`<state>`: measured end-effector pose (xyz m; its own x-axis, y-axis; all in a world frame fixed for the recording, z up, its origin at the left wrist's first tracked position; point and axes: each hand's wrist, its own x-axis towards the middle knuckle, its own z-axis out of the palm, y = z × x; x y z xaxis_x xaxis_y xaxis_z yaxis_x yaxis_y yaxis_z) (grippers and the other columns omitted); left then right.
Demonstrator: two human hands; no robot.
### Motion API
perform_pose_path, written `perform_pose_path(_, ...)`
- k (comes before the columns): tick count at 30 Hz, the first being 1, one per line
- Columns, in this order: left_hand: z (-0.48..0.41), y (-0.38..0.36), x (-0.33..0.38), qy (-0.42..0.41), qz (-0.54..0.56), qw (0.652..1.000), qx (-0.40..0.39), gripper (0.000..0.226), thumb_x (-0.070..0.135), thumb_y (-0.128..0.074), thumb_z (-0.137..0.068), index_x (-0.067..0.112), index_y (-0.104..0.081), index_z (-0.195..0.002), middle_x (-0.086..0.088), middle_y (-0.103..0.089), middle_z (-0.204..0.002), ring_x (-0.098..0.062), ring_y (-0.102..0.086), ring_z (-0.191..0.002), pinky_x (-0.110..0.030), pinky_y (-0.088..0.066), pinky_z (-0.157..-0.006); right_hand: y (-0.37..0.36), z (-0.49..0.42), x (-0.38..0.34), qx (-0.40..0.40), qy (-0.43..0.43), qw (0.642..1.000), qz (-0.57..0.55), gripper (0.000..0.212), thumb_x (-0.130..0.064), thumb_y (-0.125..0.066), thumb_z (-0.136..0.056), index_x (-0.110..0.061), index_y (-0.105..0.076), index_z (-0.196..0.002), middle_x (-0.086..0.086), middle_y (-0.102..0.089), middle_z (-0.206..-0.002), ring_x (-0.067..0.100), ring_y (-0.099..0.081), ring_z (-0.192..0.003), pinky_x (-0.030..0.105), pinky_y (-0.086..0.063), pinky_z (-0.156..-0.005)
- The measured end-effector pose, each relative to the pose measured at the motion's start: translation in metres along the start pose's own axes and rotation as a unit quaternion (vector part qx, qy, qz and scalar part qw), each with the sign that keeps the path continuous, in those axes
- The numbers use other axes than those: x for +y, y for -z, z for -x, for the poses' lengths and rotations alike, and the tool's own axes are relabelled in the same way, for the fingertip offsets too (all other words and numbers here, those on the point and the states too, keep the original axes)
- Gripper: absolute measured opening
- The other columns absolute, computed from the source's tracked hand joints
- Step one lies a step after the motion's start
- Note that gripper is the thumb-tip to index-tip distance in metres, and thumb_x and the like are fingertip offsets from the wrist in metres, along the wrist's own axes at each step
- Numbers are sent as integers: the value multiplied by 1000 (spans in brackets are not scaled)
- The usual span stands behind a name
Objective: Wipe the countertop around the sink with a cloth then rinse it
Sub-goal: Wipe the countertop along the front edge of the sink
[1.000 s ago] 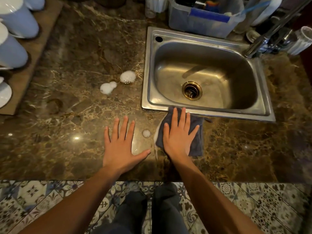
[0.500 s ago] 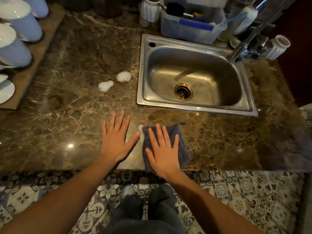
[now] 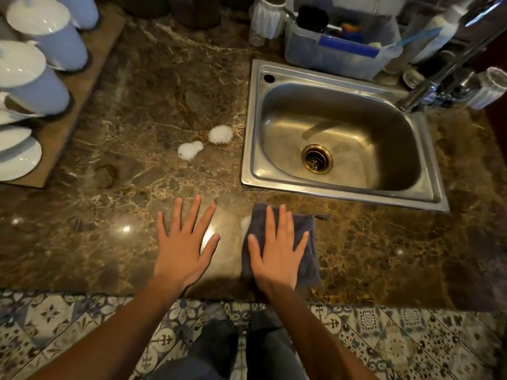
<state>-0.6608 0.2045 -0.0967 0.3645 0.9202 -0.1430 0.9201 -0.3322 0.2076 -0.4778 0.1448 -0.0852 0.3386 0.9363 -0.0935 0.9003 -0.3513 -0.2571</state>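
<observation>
Head cam, looking down at brown marble counter (image 3: 137, 187).

R hand (image 3: 277, 253) flat, palm down on cloth (image 3: 307, 242), fingers spread; pressing it, not gripping. Cloth dark grey-blue, lies on counter near front edge, just in front of sink (image 3: 343, 193) rim, apart from it. Hand covers cloth's middle; L + R margins and far corners show. Thin thread or tag sticks out at cloth's far R corner.

L hand (image 3: 183, 248) flat on bare counter just L of cloth, fingers splayed wide, holding nothing. Not touching cloth.

Small foam blob (image 3: 245, 222) at cloth's L edge, partly tucked under it. Two bigger foam patches (image 3: 204, 142) on counter, just L of sink, well clear of both hands. Bright glare spot betw. L thumb and forefinger; wet or just light, can't tell.

Sink steel, basin empty, brass drain (image 3: 317, 159). Tap (image 3: 439, 75) at far R, spout cut off by frame top.

Behind sink: clear tub (image 3: 340, 56) w/ brushes etc., contents blurred, hard to ID. Ribbed glass (image 3: 488, 89) far R, partly cut off.

L edge: white/blue lidded pots (image 3: 35, 75) on wood board (image 3: 79, 91), cut off by frame.

Bottom: patterned floor tiles (image 3: 411, 325), dark trouser legs betw. forearms.
</observation>
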Motion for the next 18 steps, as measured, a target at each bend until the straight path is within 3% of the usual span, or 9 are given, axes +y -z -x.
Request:
perform_pose_path(3, -1, 1, 0, -1, 14, 1000, -6, 61, 58, -10, -96, 34, -14, -152, 2, -9, -160, -29, -1, -148, -58, -2, -113, 4, -46, -24, 73, -90, 990, -81, 71, -57, -12, -91, -23, -11, -153, 2, -10, -161, 16, -2, -148, 54, 4, -116)
perform_pose_path(5, -2, 2, 0, 4, 21, 1000, -5, 60, 57, -13, -95, 36, -12, -151, 4, -5, -161, -26, 4, -148, -56, 2, -114, 5, -73, -36, 79, -93, 988, -93, 71, -57, -11, -90, -22, -13, -153, 1, -13, -161, 16, -2, -148, 55, 4, -116)
perform_pose_path(10, -1, 2, -1, 4, 26, 1000, -4, 60, 59, -6, -95, 37, -11, -151, 5, -4, -160, -26, 5, -148, -57, 2, -114, 2, -79, -33, 7, 61, 998, 2, 68, -55, -12, -92, -25, -10, -153, 0, -4, -161, 17, 3, -148, 60, 10, -112)
perform_pose_path(14, -1, 0, -2, -3, 30, 1000, -1, 63, 58, -7, -96, 30, -23, -150, 5, -8, -159, -25, 1, -147, -55, 1, -114, 3, -67, -23, -64, 264, 962, 33, 61, -50, -32, -94, -29, -23, -150, 0, -16, -160, 18, -3, -147, 63, 0, -112)
perform_pose_path(18, 0, 3, 0, 17, 83, 996, 22, 67, 58, -10, -95, 23, -20, -152, 6, -9, -160, -16, 7, -147, -50, 6, -117, 7, -45, -4, -89, 306, 947, 42, 60, -52, -34, -93, -31, -27, -149, -3, -19, -159, 20, -7, -147, 57, 6, -114)
